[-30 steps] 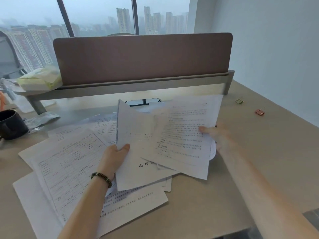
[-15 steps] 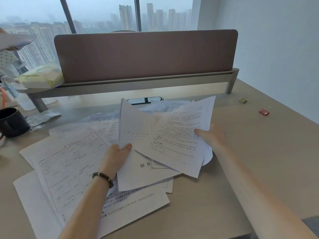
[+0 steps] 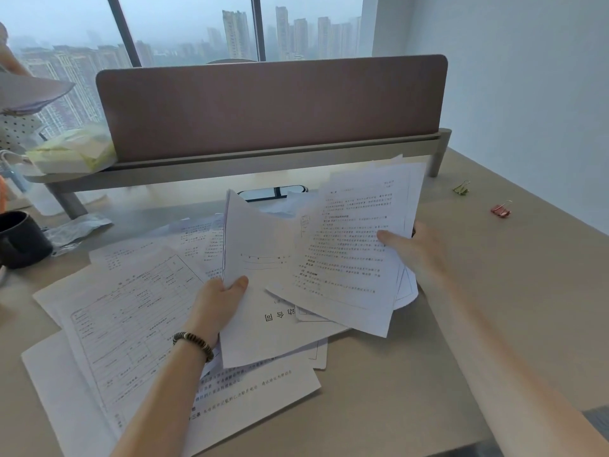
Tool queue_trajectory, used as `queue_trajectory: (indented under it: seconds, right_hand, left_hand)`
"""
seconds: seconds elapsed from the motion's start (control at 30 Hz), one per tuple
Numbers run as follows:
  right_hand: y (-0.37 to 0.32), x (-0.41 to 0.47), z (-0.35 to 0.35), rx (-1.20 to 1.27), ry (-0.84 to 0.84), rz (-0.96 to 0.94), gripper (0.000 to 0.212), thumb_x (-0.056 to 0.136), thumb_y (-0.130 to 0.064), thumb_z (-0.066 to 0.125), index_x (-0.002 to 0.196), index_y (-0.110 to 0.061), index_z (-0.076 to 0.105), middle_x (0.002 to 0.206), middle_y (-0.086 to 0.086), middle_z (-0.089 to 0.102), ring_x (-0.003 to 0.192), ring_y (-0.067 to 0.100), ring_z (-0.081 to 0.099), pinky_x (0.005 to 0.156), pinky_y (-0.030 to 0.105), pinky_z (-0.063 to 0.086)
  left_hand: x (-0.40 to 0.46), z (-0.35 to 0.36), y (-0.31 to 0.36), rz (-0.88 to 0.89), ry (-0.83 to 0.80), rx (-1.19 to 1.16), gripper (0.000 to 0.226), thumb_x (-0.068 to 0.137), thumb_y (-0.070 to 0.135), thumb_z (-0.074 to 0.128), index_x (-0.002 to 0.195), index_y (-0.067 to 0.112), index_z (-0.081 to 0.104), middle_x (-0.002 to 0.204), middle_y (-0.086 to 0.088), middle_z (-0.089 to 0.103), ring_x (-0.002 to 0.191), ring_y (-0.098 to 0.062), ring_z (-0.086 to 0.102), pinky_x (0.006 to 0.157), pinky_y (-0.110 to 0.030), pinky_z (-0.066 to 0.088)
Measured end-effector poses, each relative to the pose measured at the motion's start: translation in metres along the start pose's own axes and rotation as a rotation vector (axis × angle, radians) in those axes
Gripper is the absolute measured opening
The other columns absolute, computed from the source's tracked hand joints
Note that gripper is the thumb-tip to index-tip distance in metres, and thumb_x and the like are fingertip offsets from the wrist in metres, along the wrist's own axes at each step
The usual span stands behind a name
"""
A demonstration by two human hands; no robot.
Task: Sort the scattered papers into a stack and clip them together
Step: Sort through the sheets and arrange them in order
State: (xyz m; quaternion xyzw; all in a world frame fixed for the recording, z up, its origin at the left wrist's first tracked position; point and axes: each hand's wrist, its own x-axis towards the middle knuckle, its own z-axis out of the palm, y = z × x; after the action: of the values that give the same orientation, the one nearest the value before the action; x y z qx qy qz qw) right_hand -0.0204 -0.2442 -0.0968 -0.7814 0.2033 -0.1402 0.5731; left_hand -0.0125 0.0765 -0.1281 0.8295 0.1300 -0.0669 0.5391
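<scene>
Printed white papers (image 3: 131, 311) lie scattered over the left and middle of the beige desk (image 3: 494, 291). My left hand (image 3: 220, 301) grips the left edge of a sheet with a title line (image 3: 263, 291), lifting it off the pile. My right hand (image 3: 415, 249) holds a bundle of text pages (image 3: 352, 252) by its right side, thumb on top, tilted up above the desk. A green binder clip (image 3: 461, 188) and a red binder clip (image 3: 501, 209) lie on the desk at the far right, apart from both hands.
A brown divider panel (image 3: 270, 103) on a grey shelf stands across the back. A dark mug (image 3: 19, 239) and a crumpled wrapper (image 3: 79, 225) sit at the left. Yellow-green packets (image 3: 72, 153) rest on the shelf. Another person's papers (image 3: 29, 90) show at the far left.
My right hand has raised and tilted its bundle of pages up and to the right. My left hand keeps its grip on its sheet, nearly still.
</scene>
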Motion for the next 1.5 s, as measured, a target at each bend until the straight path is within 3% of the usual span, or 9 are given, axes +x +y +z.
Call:
queue_trajectory:
  seconds: [0.23,0.43,0.7,0.8,1.0,1.1,1.2,1.37,1.5]
  right_hand:
    - [-0.044,-0.011,-0.011,0.046,0.013,-0.156,0.036,0.083,-0.029,0.081,0.116,-0.020,0.070,0.110,-0.003,0.076,0.095,0.021,0.074,0.084,0.047,0.062]
    - [-0.077,-0.029,-0.019,0.051,0.049,-0.265,0.049,0.082,-0.028,0.084,0.124,-0.013,0.062,0.112,-0.003,0.070,0.092,0.015,0.071,0.074,0.029,0.060]
    - [-0.105,-0.048,-0.037,0.185,-0.166,-0.308,0.014,0.090,-0.024,0.075,0.100,-0.014,0.076,0.093,-0.007,0.080,0.076,0.003,0.076,0.062,0.014,0.057]
    - [-0.104,-0.052,-0.037,0.391,-0.246,-0.270,0.019,0.091,-0.020,0.072,0.108,-0.013,0.076,0.106,0.002,0.079,0.095,0.020,0.077,0.079,0.031,0.062]
    - [-0.083,-0.047,-0.021,0.547,-0.286,-0.096,0.019,0.091,-0.013,0.071,0.108,-0.006,0.074,0.098,0.010,0.080,0.085,0.028,0.078,0.066,0.038,0.063]
    - [-0.063,-0.039,-0.006,0.507,-0.260,0.003,0.021,0.088,-0.006,0.074,0.109,-0.004,0.073,0.100,0.014,0.079,0.083,0.031,0.078,0.066,0.042,0.064]
    - [-0.042,-0.032,0.006,0.455,-0.246,0.054,0.023,0.087,0.000,0.073,0.110,-0.002,0.073,0.101,0.016,0.078,0.076,0.028,0.078,0.062,0.039,0.064]
    - [-0.017,-0.025,0.016,0.348,-0.210,0.066,0.025,0.086,-0.007,0.077,0.110,-0.001,0.073,0.093,0.009,0.078,0.065,0.014,0.076,0.054,0.026,0.060]
    - [-0.006,-0.023,0.023,0.172,-0.198,-0.005,0.021,0.089,-0.024,0.077,0.104,-0.009,0.075,0.078,-0.007,0.077,0.061,0.004,0.074,0.051,0.015,0.054]
  left_hand:
    - [-0.002,-0.001,0.001,0.025,0.002,-0.005,0.035,0.095,0.031,0.061,0.096,-0.003,0.068,0.091,-0.023,0.075,0.083,-0.042,0.072,0.077,-0.058,0.059]
    - [-0.005,0.000,0.002,0.041,0.011,0.011,0.030,0.096,0.031,0.059,0.080,0.005,0.064,0.081,-0.017,0.072,0.077,-0.039,0.071,0.076,-0.055,0.058]
    - [0.001,0.005,-0.004,0.029,0.004,-0.031,0.048,0.096,0.018,0.058,0.052,0.018,0.037,0.031,0.010,0.038,0.027,-0.002,0.034,0.035,-0.016,0.026]
    - [0.004,0.002,-0.007,0.026,-0.003,-0.021,0.039,0.094,0.012,0.057,0.060,0.015,0.039,0.046,0.004,0.043,0.039,-0.012,0.039,0.044,-0.020,0.031]
    - [-0.002,0.000,-0.004,0.051,-0.019,-0.078,0.037,0.096,-0.001,0.049,0.060,0.009,0.045,0.050,0.000,0.046,0.042,-0.015,0.043,0.043,-0.021,0.033]
    - [-0.005,-0.005,-0.001,0.053,-0.080,-0.197,0.033,0.092,0.022,0.061,0.062,0.008,0.061,0.053,0.002,0.064,0.048,-0.017,0.062,0.049,-0.024,0.047]
    - [-0.004,-0.007,0.001,0.043,-0.129,-0.340,0.031,0.093,0.036,0.065,0.092,0.006,0.075,0.084,-0.009,0.078,0.078,-0.032,0.075,0.068,-0.042,0.060]
    - [-0.013,-0.006,0.010,0.041,-0.219,-0.457,0.037,0.096,0.046,0.054,0.097,0.012,0.070,0.075,-0.004,0.079,0.061,-0.019,0.075,0.046,-0.026,0.057]
    - [-0.019,-0.007,0.013,0.078,-0.281,-0.525,0.033,0.094,0.039,0.058,0.110,0.012,0.070,0.093,-0.007,0.080,0.080,-0.024,0.077,0.057,-0.030,0.061]
